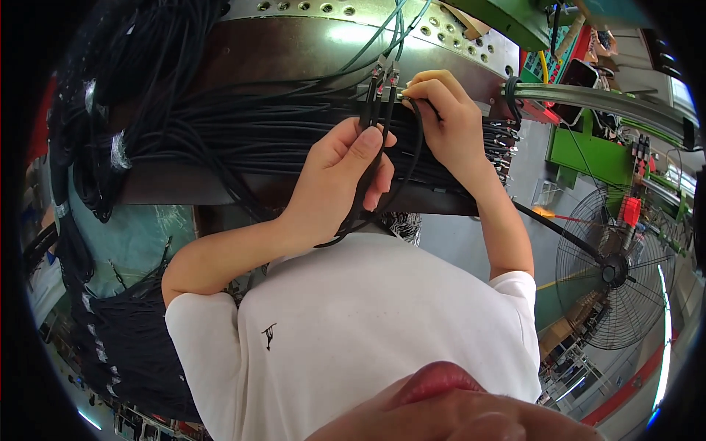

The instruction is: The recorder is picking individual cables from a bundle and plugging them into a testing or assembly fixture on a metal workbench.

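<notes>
Black cables, left fingers gripping several, right fingers pinching one, dark emblem on shirt

My left hand is curled at the centre of the frame, thumb uppermost, its forearm slanting in from the lower left. Right of upper centre, my right hand bends at the knuckles, fingertips pinching toward the left.
</notes>
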Demonstrator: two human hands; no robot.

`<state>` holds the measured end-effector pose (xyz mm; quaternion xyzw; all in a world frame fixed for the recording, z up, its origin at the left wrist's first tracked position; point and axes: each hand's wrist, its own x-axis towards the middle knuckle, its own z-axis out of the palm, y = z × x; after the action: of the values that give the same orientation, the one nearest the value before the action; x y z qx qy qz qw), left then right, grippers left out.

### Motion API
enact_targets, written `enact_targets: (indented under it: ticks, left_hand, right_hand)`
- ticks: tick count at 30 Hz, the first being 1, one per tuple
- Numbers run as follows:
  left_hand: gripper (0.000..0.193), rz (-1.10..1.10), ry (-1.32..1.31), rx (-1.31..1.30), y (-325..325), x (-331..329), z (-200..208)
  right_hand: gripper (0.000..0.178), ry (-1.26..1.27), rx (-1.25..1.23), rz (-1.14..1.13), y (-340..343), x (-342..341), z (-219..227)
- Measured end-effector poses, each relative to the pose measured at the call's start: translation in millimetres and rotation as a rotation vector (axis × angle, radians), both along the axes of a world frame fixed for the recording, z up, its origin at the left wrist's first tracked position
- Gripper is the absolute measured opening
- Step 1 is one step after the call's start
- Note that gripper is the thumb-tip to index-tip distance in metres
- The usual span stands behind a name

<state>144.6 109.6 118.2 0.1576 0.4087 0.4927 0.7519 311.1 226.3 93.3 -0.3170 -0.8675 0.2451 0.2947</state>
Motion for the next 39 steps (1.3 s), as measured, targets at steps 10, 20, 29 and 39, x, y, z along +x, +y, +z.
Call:
enact_targets:
  ticks: [10, 20, 29, 39]
  left_hand:
    - [0.027, -0.153, 0.071, 0.016, 5, 3, 5]
    - [0.034, -0.14, 0.253, 0.282, 7, -7, 16]
    - [0.036, -0.181, 0.086, 0.095, 14, 0, 6]
    - [0.034, -0.272, 0.068, 0.058, 27, 3, 12]
  right_hand:
    - [0.028, -0.192, 0.582, 0.105, 13, 5, 24]
    - [0.015, -0.003, -0.108, -0.019, 10, 20, 3]
    - [0.016, -0.128, 0.128, 0.03, 5, 15, 14]
    - [0.018, -0.157, 0.408, 0.095, 15, 26, 34]
